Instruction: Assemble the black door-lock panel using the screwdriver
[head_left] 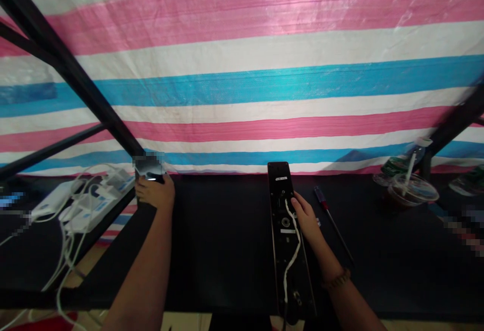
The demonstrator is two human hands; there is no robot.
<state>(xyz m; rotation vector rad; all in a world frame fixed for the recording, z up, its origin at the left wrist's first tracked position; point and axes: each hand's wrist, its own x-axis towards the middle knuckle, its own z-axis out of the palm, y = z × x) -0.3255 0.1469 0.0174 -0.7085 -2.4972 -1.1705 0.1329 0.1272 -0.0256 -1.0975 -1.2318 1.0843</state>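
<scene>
A long black panel (280,250) lies lengthwise on the black table, with screws, small fittings and a white taped cable (298,242) running along its face. My right hand (308,220) is closed on the panel's right edge, its thumb and fingers near the cable's upper end. To the right of that hand rests a screwdriver (321,197) with a dark and red handle and a long shaft. At the far left of the table my left hand (159,192) wraps round a dark phone-like object (153,175); its upper face is pixelated.
White power strips (94,207) with tangled white cables and a white adapter (56,200) are at the left. A plastic cup (412,189) of dark drink with a straw and a clear bottle (397,164) stand at the right. Black metal posts (86,94) frame a striped sheet behind.
</scene>
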